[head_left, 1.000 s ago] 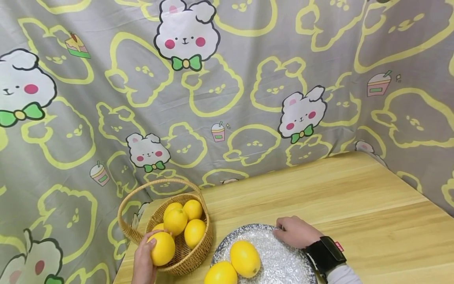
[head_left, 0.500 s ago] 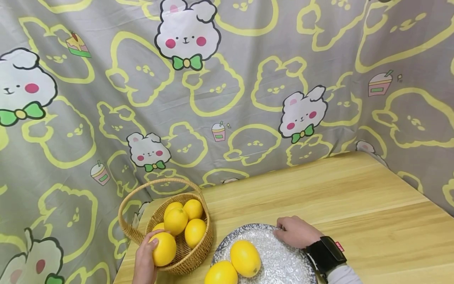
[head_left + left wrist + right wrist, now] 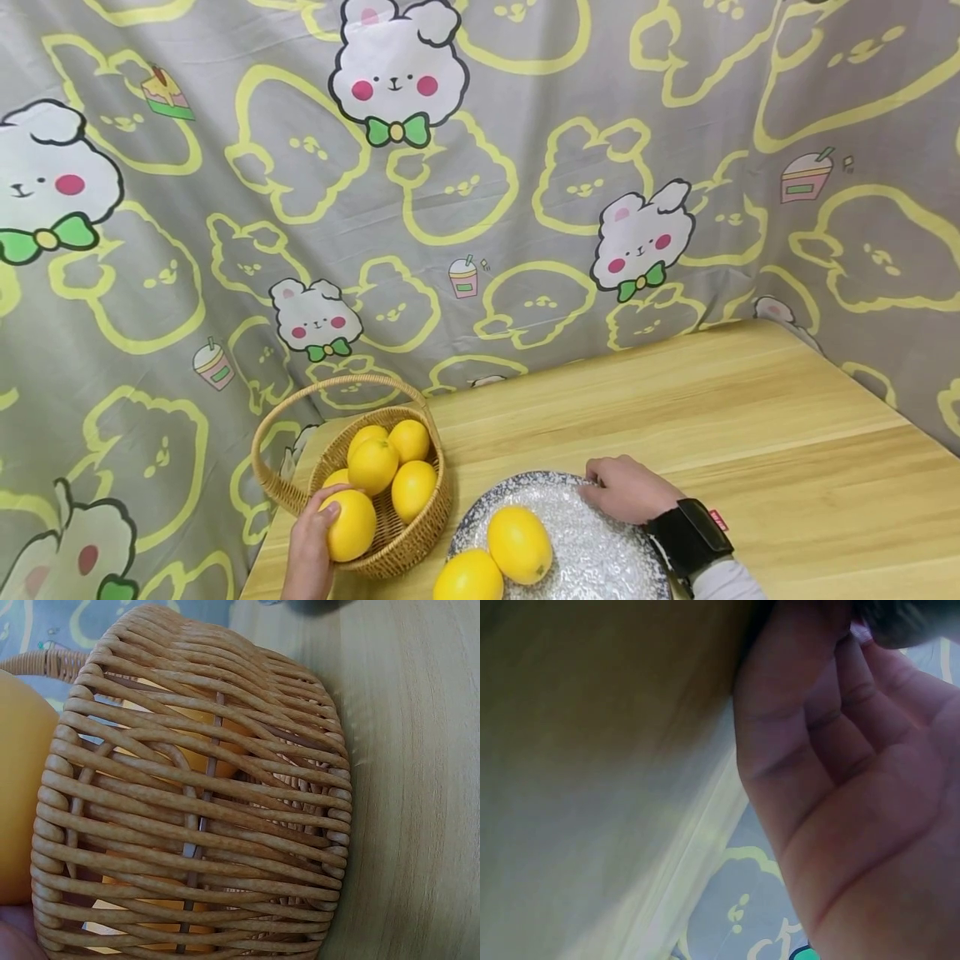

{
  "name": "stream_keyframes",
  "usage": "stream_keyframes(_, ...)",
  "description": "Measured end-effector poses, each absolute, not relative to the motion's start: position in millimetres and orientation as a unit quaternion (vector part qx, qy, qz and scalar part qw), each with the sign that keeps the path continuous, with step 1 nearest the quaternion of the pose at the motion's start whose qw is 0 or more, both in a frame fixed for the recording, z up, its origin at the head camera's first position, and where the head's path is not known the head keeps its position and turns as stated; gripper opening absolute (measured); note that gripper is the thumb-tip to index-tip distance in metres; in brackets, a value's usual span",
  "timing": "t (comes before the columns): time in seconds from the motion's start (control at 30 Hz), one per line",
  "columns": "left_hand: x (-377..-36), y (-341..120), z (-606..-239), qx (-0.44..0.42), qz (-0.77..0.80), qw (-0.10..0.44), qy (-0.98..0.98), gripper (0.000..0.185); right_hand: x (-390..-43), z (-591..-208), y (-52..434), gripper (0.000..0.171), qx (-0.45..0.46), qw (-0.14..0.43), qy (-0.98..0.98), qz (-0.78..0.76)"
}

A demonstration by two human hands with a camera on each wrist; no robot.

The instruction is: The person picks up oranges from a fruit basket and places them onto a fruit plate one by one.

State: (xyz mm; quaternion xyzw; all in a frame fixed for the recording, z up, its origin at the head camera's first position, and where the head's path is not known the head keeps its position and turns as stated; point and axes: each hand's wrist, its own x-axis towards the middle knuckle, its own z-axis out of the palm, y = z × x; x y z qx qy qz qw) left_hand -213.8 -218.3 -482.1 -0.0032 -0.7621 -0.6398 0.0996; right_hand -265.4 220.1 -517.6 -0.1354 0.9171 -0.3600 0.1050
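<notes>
My left hand point(image 3: 309, 546) holds a yellow lemon point(image 3: 352, 527) at the near left rim of a wicker basket point(image 3: 416, 546). The left wrist view shows that lemon point(image 3: 21, 787) beside the woven basket wall point(image 3: 195, 795), with part of a finger point(image 3: 15, 941) below it. Inside the basket sit several more lemons point(image 3: 372, 467). On a speckled grey plate point(image 3: 600, 554) lie two lemons point(image 3: 519, 545), side by side on its left part. My right hand point(image 3: 632, 490) grips the plate's far right rim; the right wrist view has its curled fingers point(image 3: 855, 697) at the dark rim point(image 3: 911, 622).
The basket's tall arched handle point(image 3: 341, 382) rises at its far left side. A wooden table point(image 3: 720, 408) carries everything and stretches off to the right. Behind it hangs a grey curtain point(image 3: 517, 167) with rabbit prints. My right wrist wears a black band point(image 3: 690, 540).
My left hand and its lemon have shifted slightly right, closer in against the basket. My right hand, the plate and its lemons stay as they were.
</notes>
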Motion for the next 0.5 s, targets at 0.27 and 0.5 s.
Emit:
stream_keyframes(0.27, -215.1, -217.7, -482.3, 0.003, -0.636, 0.096, -0.766, 0.028, -265.7, -517.5, 219.7, 0.015, -0.128, 0.11, 0.919, -0.356)
stream_keyframes(0.5, -214.4, -215.5, -480.1, 0.021, -0.624, 0.099, -0.775, 0.028, -264.5, -516.8, 219.3, 0.015, -0.124, 0.108, 0.919, -0.36)
